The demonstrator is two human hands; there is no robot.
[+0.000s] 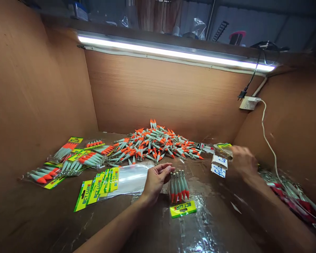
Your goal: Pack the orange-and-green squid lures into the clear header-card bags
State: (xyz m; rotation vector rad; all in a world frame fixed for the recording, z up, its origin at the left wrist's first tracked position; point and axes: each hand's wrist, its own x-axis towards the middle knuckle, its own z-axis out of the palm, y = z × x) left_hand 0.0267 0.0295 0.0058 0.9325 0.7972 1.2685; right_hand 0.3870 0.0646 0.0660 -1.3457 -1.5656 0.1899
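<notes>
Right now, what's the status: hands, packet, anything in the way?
Left hand at bagged lures, grip unclear. Right hand blurred, near handwritten card. Loose lures heaped beyond, not blocking.

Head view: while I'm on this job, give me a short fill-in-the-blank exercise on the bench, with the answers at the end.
1. The lures in the loose pile have pale bodies and ____ tips.
2. The yellow header card of the lure packet beside the left hand reads "BCT ____".
3. The flat clear bags lie to the ____ of that hand.
4. The white card near the right hand bears ____ writing.

Missing words: orange; LURE; left; blue.
</notes>
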